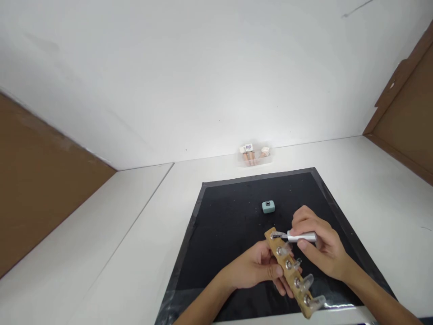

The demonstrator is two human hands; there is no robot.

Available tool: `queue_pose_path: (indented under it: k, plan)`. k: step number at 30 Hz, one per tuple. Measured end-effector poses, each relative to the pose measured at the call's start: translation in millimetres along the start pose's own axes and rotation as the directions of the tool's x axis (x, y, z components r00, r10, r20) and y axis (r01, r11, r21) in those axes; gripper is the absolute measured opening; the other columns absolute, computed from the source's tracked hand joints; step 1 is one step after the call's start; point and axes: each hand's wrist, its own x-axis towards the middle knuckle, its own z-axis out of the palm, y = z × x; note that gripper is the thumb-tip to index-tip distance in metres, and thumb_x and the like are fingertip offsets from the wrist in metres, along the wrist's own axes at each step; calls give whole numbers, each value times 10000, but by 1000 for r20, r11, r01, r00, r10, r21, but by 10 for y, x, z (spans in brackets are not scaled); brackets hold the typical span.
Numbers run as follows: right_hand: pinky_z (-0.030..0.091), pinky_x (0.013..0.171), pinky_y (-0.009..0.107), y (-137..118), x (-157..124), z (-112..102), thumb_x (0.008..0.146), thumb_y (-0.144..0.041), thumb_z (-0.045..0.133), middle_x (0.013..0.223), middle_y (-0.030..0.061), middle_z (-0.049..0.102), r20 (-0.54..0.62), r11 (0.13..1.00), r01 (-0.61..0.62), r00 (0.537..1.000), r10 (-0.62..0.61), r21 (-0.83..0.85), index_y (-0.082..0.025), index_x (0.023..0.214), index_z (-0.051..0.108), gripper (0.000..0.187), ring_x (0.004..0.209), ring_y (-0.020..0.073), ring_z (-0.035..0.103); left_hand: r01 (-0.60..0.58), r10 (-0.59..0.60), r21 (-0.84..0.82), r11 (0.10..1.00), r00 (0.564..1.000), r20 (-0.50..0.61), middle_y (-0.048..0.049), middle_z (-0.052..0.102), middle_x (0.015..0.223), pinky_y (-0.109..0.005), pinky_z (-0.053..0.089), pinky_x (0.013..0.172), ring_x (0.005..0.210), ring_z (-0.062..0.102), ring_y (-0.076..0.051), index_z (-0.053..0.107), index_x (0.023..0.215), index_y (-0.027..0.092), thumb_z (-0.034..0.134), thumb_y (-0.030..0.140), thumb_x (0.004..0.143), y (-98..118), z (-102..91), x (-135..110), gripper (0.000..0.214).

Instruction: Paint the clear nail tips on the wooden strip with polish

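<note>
My left hand is closed around a narrow wooden nail-tip stand, which slants down to the right. Several clear nail tips stick out to the right from round metal mounts along it. Between the fingers of my right hand is a nail polish brush with a silver handle, held almost level. Its dark bristles touch or lie just over the topmost nail tip; which one I cannot tell. A small teal nail polish bottle with a dark round opening stands on the mat beyond both hands.
Under the hands lies a black mat with grey taped edges on a white table. At the back wall sits a clear plastic box with several peach-coloured pieces and white labels inside. Brown panels flank the table on both sides.
</note>
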Motion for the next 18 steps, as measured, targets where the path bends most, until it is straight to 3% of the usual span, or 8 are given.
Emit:
queue_pose_path:
  k: [4, 9, 11, 14, 18]
  plan:
    - [390, 572, 313, 7, -8, -14, 880, -196, 475, 701, 23, 505, -28, 1000, -27, 999, 27, 9, -227, 899, 582, 114, 667, 180, 470, -34, 34, -29, 999, 999, -19, -54, 696, 822, -190, 533, 582, 661, 677, -130, 643, 926, 115, 728, 344, 668, -9, 1, 0, 355]
    - [353, 584, 291, 119, -103, -33, 883, -271, 504, 722, 10, 487, -187, 968, -172, 961, 206, 182, -243, 858, 598, 102, 684, 168, 452, -128, 125, -69, 989, 991, -38, -53, 708, 908, -196, 549, 624, 752, 681, -133, 604, 909, 147, 733, 253, 679, -11, 4, -21, 285]
    - [350, 601, 282, 164, -123, -33, 865, -309, 538, 732, 6, 495, -262, 930, -243, 912, 317, 277, -247, 822, 616, 109, 703, 165, 456, -164, 161, -58, 985, 985, -57, -61, 708, 935, -199, 552, 638, 774, 681, -135, 596, 906, 149, 727, 231, 688, -8, 6, -29, 267]
    - [362, 626, 268, 179, -98, -37, 794, -368, 621, 747, 4, 521, -335, 844, -351, 802, 495, 407, -240, 753, 642, 136, 712, 157, 466, -215, 208, -46, 975, 970, -122, -66, 705, 976, -210, 556, 644, 795, 682, -146, 591, 917, 158, 725, 195, 689, 0, 8, -28, 267]
    - [378, 618, 256, 140, -19, -53, 702, -393, 697, 717, -3, 537, -322, 710, -442, 672, 667, 548, -225, 716, 656, 174, 647, 137, 459, -267, 249, -52, 962, 940, -232, -48, 711, 964, -202, 551, 609, 757, 684, -144, 592, 909, 173, 732, 206, 681, 25, 12, -13, 270]
